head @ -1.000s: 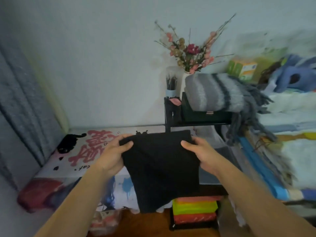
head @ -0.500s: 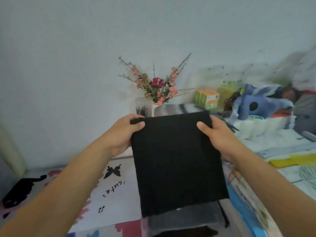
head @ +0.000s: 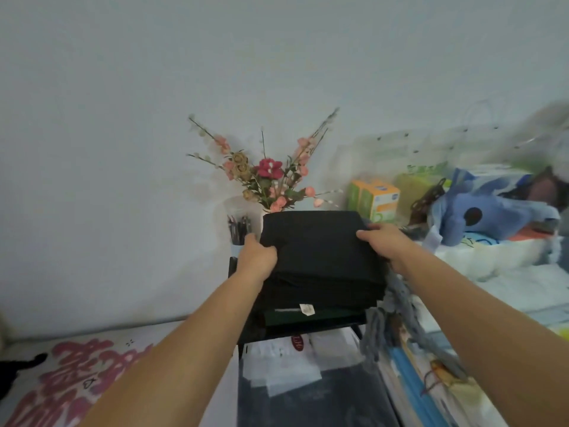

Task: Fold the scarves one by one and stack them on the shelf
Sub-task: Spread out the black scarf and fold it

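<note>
fingers of both the left hand [head: 257, 257] and right hand [head: 385, 241] grip the folded black scarf [head: 317, 251] mid-frame, seemingly stacking it on the shelf [head: 246, 334]; next, probably release and smooth it.

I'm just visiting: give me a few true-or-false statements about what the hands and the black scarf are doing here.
1. Both hands, left hand and right hand, grip the folded black scarf. True.
2. The scarf is red. False: it is black.
3. A vase of flowers stands behind the scarf. True.
4. A blue plush toy lies left of the scarf. False: it lies to the right.
</note>
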The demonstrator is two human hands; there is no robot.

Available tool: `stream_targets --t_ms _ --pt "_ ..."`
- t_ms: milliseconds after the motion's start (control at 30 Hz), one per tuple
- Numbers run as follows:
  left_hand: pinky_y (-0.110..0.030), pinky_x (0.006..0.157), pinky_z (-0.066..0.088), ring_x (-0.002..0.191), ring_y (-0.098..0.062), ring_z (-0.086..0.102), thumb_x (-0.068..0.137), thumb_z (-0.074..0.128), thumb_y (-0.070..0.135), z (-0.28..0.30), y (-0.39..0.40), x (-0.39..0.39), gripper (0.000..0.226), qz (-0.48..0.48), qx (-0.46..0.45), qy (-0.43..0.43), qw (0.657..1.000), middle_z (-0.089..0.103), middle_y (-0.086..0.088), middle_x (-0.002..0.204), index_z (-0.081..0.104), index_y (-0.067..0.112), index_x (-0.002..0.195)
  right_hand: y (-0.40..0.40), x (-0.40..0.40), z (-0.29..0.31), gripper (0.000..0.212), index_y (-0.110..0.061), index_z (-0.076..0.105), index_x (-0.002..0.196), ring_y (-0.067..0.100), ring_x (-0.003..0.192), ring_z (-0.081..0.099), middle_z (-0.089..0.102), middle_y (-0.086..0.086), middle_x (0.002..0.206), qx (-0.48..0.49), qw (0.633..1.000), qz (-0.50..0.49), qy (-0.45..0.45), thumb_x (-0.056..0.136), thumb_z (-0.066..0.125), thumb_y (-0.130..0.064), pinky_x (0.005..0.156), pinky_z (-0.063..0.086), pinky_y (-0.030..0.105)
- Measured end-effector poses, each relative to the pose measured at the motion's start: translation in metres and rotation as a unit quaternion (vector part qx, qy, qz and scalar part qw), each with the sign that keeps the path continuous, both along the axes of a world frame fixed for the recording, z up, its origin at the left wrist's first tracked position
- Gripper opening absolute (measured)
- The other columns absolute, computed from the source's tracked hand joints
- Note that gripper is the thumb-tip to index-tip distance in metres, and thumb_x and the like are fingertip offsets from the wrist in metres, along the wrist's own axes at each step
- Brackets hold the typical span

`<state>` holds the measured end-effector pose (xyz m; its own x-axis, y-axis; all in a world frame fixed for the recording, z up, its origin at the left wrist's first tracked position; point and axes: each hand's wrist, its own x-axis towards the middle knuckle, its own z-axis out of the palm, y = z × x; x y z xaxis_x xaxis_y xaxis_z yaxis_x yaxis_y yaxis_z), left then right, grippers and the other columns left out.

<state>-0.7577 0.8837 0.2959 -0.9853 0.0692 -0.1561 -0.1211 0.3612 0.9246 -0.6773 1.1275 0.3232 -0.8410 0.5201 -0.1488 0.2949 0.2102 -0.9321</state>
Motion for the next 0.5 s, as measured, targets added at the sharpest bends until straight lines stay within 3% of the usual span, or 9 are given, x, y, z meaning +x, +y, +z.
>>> stream_targets --t_ms 33,100,200,333,367,500 --pt "-0.045 0.1 0.051 0.12 -0.031 0.056 0.092 0.055 0.015 0.005 0.002 -0.001 0.06 -0.003 -0.014 0.021 1.0 0.054 -0.003 0.135 0.038 0.023 0.149 -0.002 -0.002 0.004 0.026 -0.011 0.06 0.123 0.023 0.093 0.063 0.064 0.008 0.109 0.017 1.0 0.01 0.016 0.097 0.063 -0.015 0.082 0.049 0.031" --pt "-0.044 0.103 0.048 0.125 -0.03 0.052 0.093 0.048 0.003 0.02 0.007 0.0 0.059 -0.015 0.048 0.02 0.999 0.05 0.001 0.138 0.043 0.025 0.148 -0.002 -0.01 0.012 0.029 -0.013 0.057 0.127 0.025 0.1 0.059 0.06 0.009 0.116 0.06 0.997 -0.002 0.048 0.098 0.059 -0.01 0.084 0.048 0.03" --pt "-0.048 0.102 0.051 0.115 -0.032 0.058 0.094 0.047 -0.003 0.039 0.015 0.004 0.049 0.001 0.127 -0.001 0.992 0.057 -0.007 0.128 0.057 0.022 0.135 0.004 -0.021 0.022 0.029 -0.017 0.059 0.126 0.026 0.098 0.055 0.058 0.013 0.12 0.105 0.989 -0.055 0.09 0.098 0.056 -0.009 0.082 0.047 0.03" --pt "-0.05 0.106 0.047 0.121 -0.032 0.055 0.096 0.049 0.002 0.025 0.016 0.017 0.043 -0.035 -0.005 -0.015 0.999 0.057 -0.01 0.134 0.06 0.022 0.132 0.012 -0.018 0.011 0.025 -0.008 0.057 0.122 0.03 0.104 0.055 0.059 0.013 0.122 0.105 0.994 -0.007 -0.039 0.097 0.061 -0.013 0.089 0.045 0.031" --pt "-0.049 0.108 0.046 0.123 -0.033 0.054 0.097 0.047 0.001 0.022 0.014 0.019 0.044 -0.037 -0.021 -0.023 0.999 0.056 -0.011 0.136 0.06 0.02 0.134 0.012 -0.015 0.008 0.033 -0.007 0.055 0.129 0.029 0.106 0.057 0.059 0.013 0.125 0.096 0.994 0.014 -0.06 0.098 0.061 -0.014 0.091 0.046 0.032" --pt "-0.045 0.111 0.043 0.13 -0.035 0.05 0.097 0.043 -0.002 0.025 0.012 0.02 0.048 -0.033 -0.063 0.005 0.997 0.052 -0.013 0.143 0.055 0.012 0.141 0.011 -0.009 0.009 0.061 -0.016 0.037 0.152 0.034 0.123 0.054 0.052 0.012 0.141 0.112 0.991 0.064 -0.03 0.096 0.052 0.005 0.092 0.049 0.035"
